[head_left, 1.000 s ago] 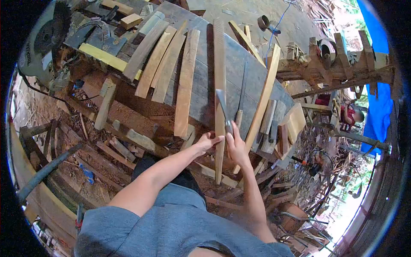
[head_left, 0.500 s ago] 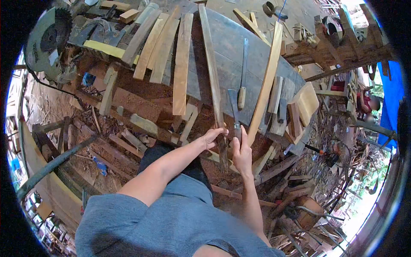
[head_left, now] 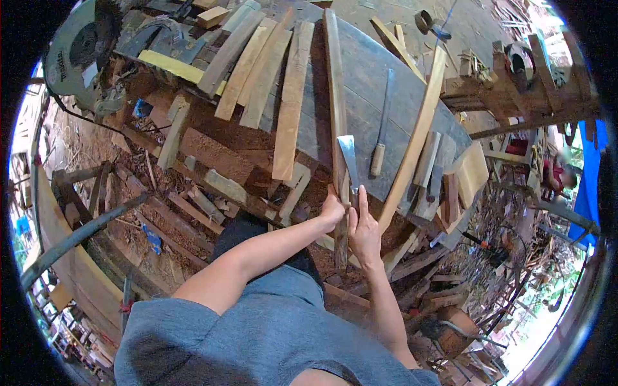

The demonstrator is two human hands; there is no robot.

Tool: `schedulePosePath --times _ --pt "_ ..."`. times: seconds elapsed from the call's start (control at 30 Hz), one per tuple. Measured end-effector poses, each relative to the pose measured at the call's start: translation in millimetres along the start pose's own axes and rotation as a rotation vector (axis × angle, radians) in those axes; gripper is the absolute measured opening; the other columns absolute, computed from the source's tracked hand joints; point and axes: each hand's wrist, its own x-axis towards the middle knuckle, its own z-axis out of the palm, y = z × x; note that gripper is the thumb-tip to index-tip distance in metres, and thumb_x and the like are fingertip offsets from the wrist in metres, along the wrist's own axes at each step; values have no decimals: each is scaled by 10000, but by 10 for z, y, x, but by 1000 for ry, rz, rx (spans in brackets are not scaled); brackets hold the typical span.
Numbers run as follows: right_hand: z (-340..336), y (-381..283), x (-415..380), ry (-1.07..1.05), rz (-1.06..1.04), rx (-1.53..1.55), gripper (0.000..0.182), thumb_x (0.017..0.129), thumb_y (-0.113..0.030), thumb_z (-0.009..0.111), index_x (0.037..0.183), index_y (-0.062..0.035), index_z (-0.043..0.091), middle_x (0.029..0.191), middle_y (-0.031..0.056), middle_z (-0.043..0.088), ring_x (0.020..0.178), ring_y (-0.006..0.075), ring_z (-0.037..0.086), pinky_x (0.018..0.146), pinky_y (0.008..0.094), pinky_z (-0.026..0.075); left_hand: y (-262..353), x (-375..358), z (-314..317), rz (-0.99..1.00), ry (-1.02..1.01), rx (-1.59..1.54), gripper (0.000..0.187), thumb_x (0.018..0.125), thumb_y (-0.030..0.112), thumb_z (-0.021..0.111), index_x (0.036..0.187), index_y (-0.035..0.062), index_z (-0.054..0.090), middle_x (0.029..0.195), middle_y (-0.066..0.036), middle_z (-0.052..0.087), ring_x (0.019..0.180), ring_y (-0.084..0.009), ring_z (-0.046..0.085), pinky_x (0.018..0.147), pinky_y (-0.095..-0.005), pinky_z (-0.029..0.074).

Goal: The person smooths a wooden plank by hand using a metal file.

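Wooden strip (head_left: 336, 96), overhanging table (head_left: 360, 83) edge, gaps either side

Grey workbench (head_left: 364, 83), long strip (head_left: 337, 109), shorter wooden slats (head_left: 295, 103), wood-handled tool (head_left: 384, 122)

At the upper left we record a round saw blade (head_left: 72, 56) marked "makita". On the tabletop (head_left: 362, 72) we find a flat metal tool (head_left: 385, 110) with a wooden handle, lying near a long pale strip (head_left: 416, 132). At the far right we note a blue tarp (head_left: 588, 186) near a person in red (head_left: 555, 176).
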Motion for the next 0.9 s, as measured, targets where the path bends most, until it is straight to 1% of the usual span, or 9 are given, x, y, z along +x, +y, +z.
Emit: schedulePosePath --times 0.1,0.3,0.43,0.5,0.53,0.63,0.67,0.77,0.9 --pt "-45 -184 437 -114 84 -56 573 966 -192 476 1489 -207 241 893 262 654 755 444 638 630 520 483 -60 52 33 -37 -55 -38 834 726 237 769 1352 37 256 1311 -177 468 1174 -274 508 933 -357 443" --pt "72 -658 1781 -13 -19 -178 542 978 -235 439 1473 -166 231 754 279 630 686 471 614 598 552 477 18 -42 -42 121 -58 100 946 697 236 788 1396 -9 199 1299 -218 440 1207 -308 458 988 -394 396" --pt "-7 -700 1832 -17 41 -150 544 982 -265 430 1476 -155 231 770 292 631 698 478 616 602 551 458 344 48 -94 -76 76 66 846 690 363 803 1284 -52 366 1195 -249 522 1116 -347 533 939 -422 437" --pt "-6 -605 1556 -26 58 -52 547 981 -269 431 1480 -169 232 778 298 630 709 491 611 608 554 448 724 140 -229 -177 115 323 811 716 460 765 1241 -63 436 1110 -263 592 1032 -376 600 869 -448 486" --pt "-5 -585 1464 -34 54 -62 547 981 -269 431 1480 -169 232 778 298 630 709 491 611 608 554 448 670 280 -289 -148 73 525 832 723 569 712 1207 -71 492 1087 -273 621 1007 -398 623 814 -468 512" --pt "-1 -646 1478 -17 99 -48 545 983 -287 428 1480 -172 236 789 311 623 709 495 610 607 554 448 753 279 -479 -130 -133 738 861 723 644 665 1158 -88 534 1097 -286 620 1038 -406 612 817 -468 513" --pt "-15 -672 1651 -29 138 -60 539 983 -289 423 1478 -178 241 800 316 623 717 494 612 611 553 449 781 282 -494 -77 -143 793 820 734 657 646 1061 -94 593 1033 -276 646 997 -404 627 812 -468 516" --pt "-100 -890 2265 -64 246 -41 524 983 -301 409 1471 -193 252 837 330 623 763 496 614 646 559 455 869 313 -557 -75 -244 758 789 749 649 648 955 -111 600 986 -298 642 951 -391 648 802 -462 510" --pt "-145 -898 2512 -16 167 -125 523 984 -307 400 1474 -223 236 857 320 636 830 502 609 699 572 463 892 312 -573 -57 -233 668 795 733 678 648 856 -107 637 894 -269 663 876 -364 670 765 -449 520"
